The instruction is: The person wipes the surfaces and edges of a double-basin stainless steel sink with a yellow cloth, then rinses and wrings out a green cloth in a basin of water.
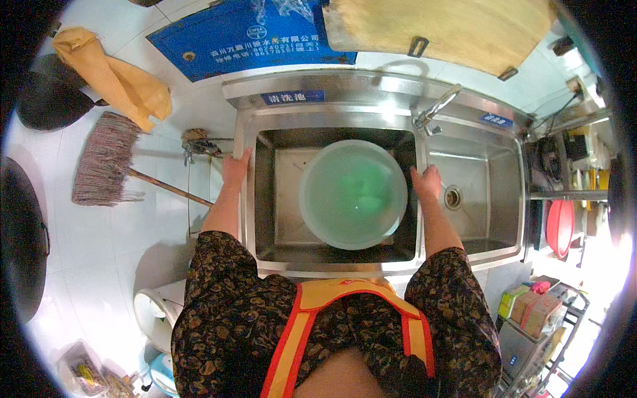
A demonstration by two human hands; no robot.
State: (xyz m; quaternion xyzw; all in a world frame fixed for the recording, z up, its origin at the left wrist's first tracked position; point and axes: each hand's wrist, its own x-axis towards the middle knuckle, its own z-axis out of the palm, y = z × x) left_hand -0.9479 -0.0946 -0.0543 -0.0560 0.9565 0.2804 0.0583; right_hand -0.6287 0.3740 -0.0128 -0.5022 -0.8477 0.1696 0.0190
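A double-basin stainless steel sink (338, 268) stands in front of me. My left hand (236, 168) grips its left outer rim, with most of the fingers hidden over the side. On the divider (421, 219) between the basins, my right hand (427, 183) is closed over the metal edge. Between my hands, inside the left basin, sits a round pale basin (343, 229) of greenish, cloudy liquid. Something bright green shows blurred below its surface. Neither hand touches this basin.
A metal faucet (438, 110) rises behind the divider. The right sink basin (465, 174) has a drain. At left are a string mop (104, 161), an orange cloth (117, 77) and a black wok (50, 94). A wooden board (438, 25) leans behind. Boxes (535, 308) stand at right.
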